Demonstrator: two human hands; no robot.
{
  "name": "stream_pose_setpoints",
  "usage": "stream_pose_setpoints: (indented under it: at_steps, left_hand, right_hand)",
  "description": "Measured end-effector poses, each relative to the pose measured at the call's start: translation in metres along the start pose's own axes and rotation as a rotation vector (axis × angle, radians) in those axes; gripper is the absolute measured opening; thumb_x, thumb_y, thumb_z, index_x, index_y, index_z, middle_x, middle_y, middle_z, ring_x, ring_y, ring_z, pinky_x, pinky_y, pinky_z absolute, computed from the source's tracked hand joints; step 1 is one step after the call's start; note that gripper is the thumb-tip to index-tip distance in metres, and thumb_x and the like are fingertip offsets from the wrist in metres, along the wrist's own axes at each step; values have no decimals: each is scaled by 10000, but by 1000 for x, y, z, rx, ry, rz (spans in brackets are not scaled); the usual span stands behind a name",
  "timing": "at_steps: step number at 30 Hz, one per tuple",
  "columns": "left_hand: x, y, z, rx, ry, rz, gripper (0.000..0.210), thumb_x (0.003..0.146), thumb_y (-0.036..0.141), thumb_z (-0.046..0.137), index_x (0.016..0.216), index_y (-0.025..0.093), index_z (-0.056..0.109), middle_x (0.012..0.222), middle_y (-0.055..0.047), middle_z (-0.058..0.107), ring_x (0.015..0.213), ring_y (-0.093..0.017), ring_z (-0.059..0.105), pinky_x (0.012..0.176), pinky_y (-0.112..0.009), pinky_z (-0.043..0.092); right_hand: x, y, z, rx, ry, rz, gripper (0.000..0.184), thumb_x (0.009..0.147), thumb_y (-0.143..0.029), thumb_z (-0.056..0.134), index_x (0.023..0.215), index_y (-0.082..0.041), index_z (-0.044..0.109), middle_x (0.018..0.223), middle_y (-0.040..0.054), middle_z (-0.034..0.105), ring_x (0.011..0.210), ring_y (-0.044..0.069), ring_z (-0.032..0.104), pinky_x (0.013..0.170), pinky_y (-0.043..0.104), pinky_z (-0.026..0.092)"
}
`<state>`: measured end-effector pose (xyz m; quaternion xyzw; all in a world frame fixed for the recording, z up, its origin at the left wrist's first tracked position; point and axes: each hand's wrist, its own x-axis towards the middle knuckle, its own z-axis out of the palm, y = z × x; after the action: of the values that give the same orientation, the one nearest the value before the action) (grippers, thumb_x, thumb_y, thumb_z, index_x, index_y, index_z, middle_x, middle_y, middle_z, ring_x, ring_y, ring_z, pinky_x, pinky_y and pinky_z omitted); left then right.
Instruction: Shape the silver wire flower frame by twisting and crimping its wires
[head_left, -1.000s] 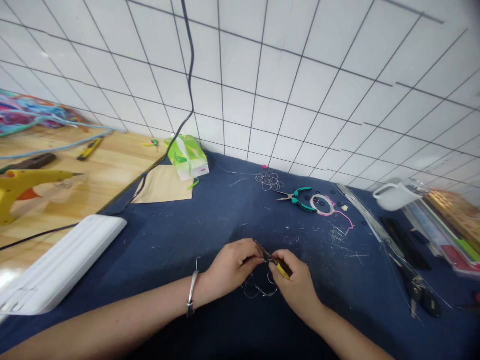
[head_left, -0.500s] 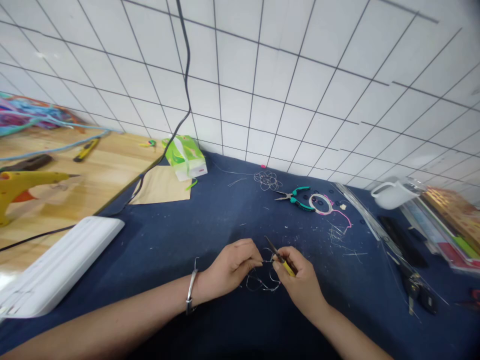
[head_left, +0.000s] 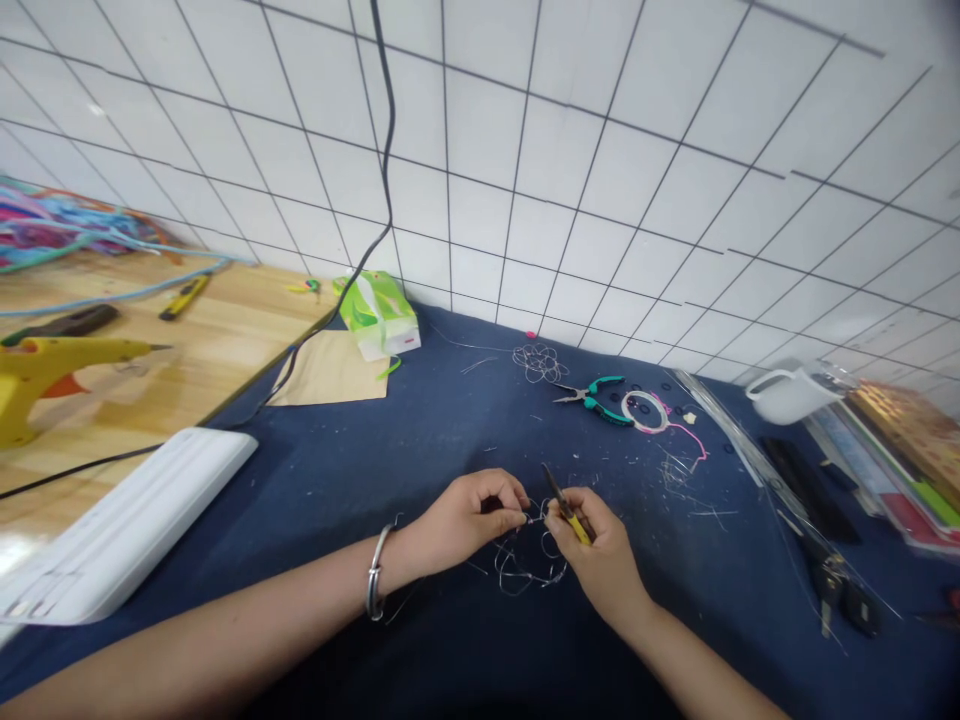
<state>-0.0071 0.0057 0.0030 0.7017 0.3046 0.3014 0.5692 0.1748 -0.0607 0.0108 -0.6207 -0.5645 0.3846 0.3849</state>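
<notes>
My left hand point(head_left: 472, 515) pinches thin silvery wire between thumb and forefinger, near the middle of the dark blue cloth. Loops of this wire point(head_left: 517, 572) hang below the fingertips, with small beads or knots too tiny to make out. My right hand point(head_left: 604, 550) is closed round a slim tool point(head_left: 562, 500) with a dark pointed tip and a yellow grip; its exact kind is not clear. The tool points up and to the left, away from the wire loops. Right thumb and forefinger are close to the same wire, a short gap from the left fingertips.
Beyond the hands lie teal-handled pliers point(head_left: 592, 396), a coiled wire flower shape point(head_left: 538, 362) and a white ring point(head_left: 643, 412). A white power strip point(head_left: 142, 525), tissue pack point(head_left: 381, 318) and yellow glue gun point(head_left: 67, 375) are leftward. Keys point(head_left: 829, 590) and a white mug point(head_left: 791, 395) stand right.
The left thumb and forefinger have bowed apart behind their tips, leaving a visible gap. The tool in my right hand has shifted slightly right. The whole view has moved a little.
</notes>
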Motion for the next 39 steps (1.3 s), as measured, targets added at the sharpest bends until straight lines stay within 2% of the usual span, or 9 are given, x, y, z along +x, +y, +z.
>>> stream_pose_setpoints:
  at_steps: [9, 13, 21, 25, 28, 30, 33, 36, 39]
  left_hand:
    - [-2, -2, 7, 45, 103, -82, 114, 728, 203, 591, 659, 147, 521, 755, -10, 580, 674, -110, 547, 625, -245, 441]
    - [-2, -3, 10, 0, 126, -119, 149, 716, 221, 604, 653, 149, 489, 730, -10, 592, 639, -110, 552, 568, -230, 435]
    - [-3, -1, 10, 1, 121, -83, 157, 708, 133, 563, 614, 152, 439, 781, -15, 621, 690, -115, 581, 600, -235, 450]
    - [-2, -1, 2, 16, 134, -68, 165, 708, 112, 546, 606, 152, 423, 795, -14, 630, 703, -114, 588, 619, -239, 456]
    - [0, 0, -9, 109, 185, -17, 167, 707, 97, 535, 593, 150, 425, 816, -14, 630, 708, -109, 588, 644, -245, 454]
    - [1, -1, -17, 180, 223, 22, 163, 709, 93, 528, 591, 150, 431, 805, -13, 627, 711, -110, 584, 655, -248, 451]
    - [3, -4, -25, 198, 242, 30, 167, 707, 100, 526, 585, 152, 425, 772, -9, 625, 700, -111, 581, 633, -241, 446]
    - [5, -6, -28, 181, 245, 10, 157, 704, 106, 531, 595, 154, 429, 782, -7, 628, 703, -113, 582, 621, -236, 441]
    - [5, -5, -27, 167, 241, 11, 166, 708, 112, 536, 596, 155, 421, 792, -5, 626, 710, -112, 582, 620, -233, 433]
  right_hand:
    - [-1, -4, 5, -186, 116, -119, 99, 768, -264, 507, 842, -215, 551, 733, -12, 556, 645, 123, 512, 621, 233, 401]
    - [-2, -5, 7, -206, 119, -152, 112, 763, -250, 497, 853, -221, 557, 738, -7, 565, 637, 127, 511, 614, 237, 408]
    - [-1, -3, 9, -148, 76, -106, 107, 780, -284, 497, 843, -214, 548, 739, -10, 554, 665, 128, 528, 632, 228, 417]
    - [6, 2, 0, -224, 90, -98, 188, 798, -338, 481, 932, -215, 527, 796, 6, 562, 709, 141, 532, 660, 253, 427]
    - [18, 12, -10, -508, 184, -182, 283, 756, -346, 528, 1004, -209, 522, 928, 54, 560, 834, 196, 514, 761, 341, 406]
    - [25, 19, -15, -711, 175, -252, 298, 743, -340, 543, 1004, -199, 542, 997, 90, 540, 934, 243, 478, 815, 401, 369]
    - [30, 23, -16, -872, 164, -300, 320, 742, -357, 550, 1021, -201, 556, 1063, 115, 517, 1006, 283, 433, 816, 434, 348]
    - [27, 13, -13, -863, 162, -357, 265, 790, -357, 499, 997, -209, 575, 1044, 98, 537, 1003, 262, 441, 833, 416, 331]
    - [24, -1, -4, -722, 33, -369, 221, 800, -384, 493, 881, -211, 603, 851, 52, 586, 841, 199, 505, 776, 343, 366]
